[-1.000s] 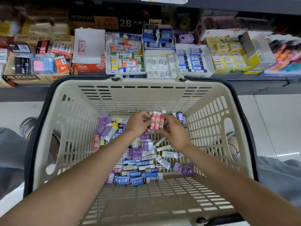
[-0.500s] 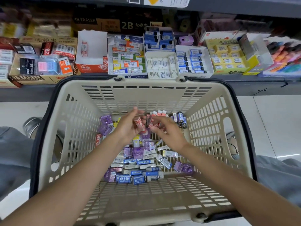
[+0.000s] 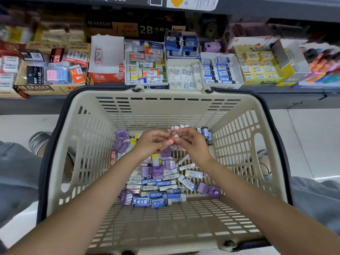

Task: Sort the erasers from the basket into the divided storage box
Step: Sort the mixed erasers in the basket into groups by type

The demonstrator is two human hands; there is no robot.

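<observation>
Over the far half of the basket [image 3: 237, 115], your two hands meet above the heap. Your left hand [image 3: 151, 142] is curled, and red-and-white wrappers show under its fingers, so it seems to be holding a small bunch of red erasers [image 3: 171, 139]. Your right hand [image 3: 191, 140] pinches the end of the same bunch between thumb and fingertips. How many pieces are in the bunch you cannot tell; the fingers hide most of it.

The box those erasers most likely belong in is the open red-fronted 2B carton [image 3: 106, 63] on the shelf, beyond the basket's far rim and off to the left of your hands. It stands nearly empty, with one red eraser leaning against its back wall. Your left hand is the nearer one to it. The bunch's long axis runs roughly up and away from you.

Lifting out means clearing the far wall of the basket and its black handle [image 3: 137, 88], which lies folded along that rim. Above the carton the room looks open, though packed boxes stand tight against both its sides. Loose erasers [image 3: 158, 183] cover the basket floor beneath your wrists.
</observation>
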